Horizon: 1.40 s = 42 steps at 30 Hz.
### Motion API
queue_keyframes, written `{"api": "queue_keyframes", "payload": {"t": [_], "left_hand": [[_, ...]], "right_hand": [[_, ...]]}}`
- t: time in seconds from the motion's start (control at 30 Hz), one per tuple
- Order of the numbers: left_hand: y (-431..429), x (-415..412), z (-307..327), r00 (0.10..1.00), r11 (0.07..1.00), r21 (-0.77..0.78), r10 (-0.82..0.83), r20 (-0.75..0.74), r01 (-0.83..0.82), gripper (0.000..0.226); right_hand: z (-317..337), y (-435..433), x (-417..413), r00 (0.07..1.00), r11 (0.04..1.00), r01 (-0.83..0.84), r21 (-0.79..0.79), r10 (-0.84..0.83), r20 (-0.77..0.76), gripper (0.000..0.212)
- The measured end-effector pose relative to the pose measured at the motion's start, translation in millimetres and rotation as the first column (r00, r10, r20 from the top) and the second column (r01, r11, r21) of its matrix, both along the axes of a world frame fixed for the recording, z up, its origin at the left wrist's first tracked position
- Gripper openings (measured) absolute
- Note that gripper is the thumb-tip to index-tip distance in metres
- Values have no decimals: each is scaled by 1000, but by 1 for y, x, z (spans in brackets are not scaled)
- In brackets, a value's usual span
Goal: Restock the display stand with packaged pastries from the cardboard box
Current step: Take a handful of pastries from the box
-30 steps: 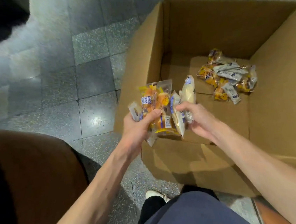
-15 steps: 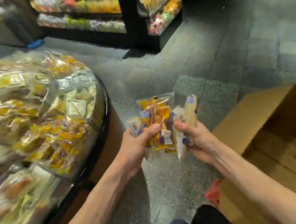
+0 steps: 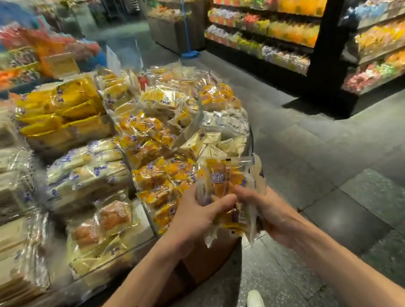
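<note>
Pastries [image 3: 227, 185], a fistful of small cellophane packets, are gripped between both hands just above the near edge of the stand [image 3: 208, 265]. The left hand [image 3: 198, 218] has its fingers curled round the orange packets, thumb pressed across the front. The right hand [image 3: 268, 209] has its fingers clamped on the pale ones beside them. They look light, soft and easily crushed, with slippery film, so I'd take them by the crimped ends or loosely round the middle. The box is out of sight.
</note>
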<state>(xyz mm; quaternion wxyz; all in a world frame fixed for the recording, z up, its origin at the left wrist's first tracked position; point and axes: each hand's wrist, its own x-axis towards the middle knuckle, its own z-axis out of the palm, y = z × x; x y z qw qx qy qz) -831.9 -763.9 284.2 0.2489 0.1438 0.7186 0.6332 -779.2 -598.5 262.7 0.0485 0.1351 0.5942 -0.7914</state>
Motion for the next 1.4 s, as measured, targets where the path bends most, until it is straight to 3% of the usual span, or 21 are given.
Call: {"api": "queue_keyframes", "payload": {"t": [0.07, 0.3, 0.57, 0.77, 0.87, 1.07, 1.17, 1.33, 1.4], "left_hand": [[12, -29, -6, 1000, 999, -34, -15, 27, 16, 40], [80, -122, -15, 994, 995, -102, 27, 109, -15, 43], [153, -207, -29, 840, 976, 78, 133, 526, -204, 71], [197, -269, -67, 793, 963, 6, 219, 568, -271, 80], [218, -300, -87, 807, 974, -48, 212, 551, -222, 79], [262, -372, -113, 799, 947, -66, 301, 520, -314, 71], [282, -395, -124, 738, 911, 37, 308, 600, -410, 56], [313, -421, -134, 610, 811, 167, 268, 746, -560, 68], [317, -430, -136, 599, 791, 196, 251, 760, -580, 63]], "right_hand": [[-7, 17, -32, 998, 998, -12, -54, 15, 58, 55], [-21, 103, -134, 988, 990, -1, -141, 24, 155, 46], [-44, 183, -210, 965, 985, 72, -158, -28, 259, 61], [-58, 237, -259, 968, 983, 32, -181, 14, 249, 57], [-67, 262, -284, 964, 982, -1, -187, 51, 262, 53], [-84, 305, -358, 925, 998, -27, -55, 45, 377, 88], [-93, 319, -391, 908, 998, -55, -28, 62, 415, 80], [-103, 333, -437, 877, 992, -126, 13, 105, 469, 74], [-105, 337, -455, 869, 988, -152, 6, 131, 477, 70]]}}
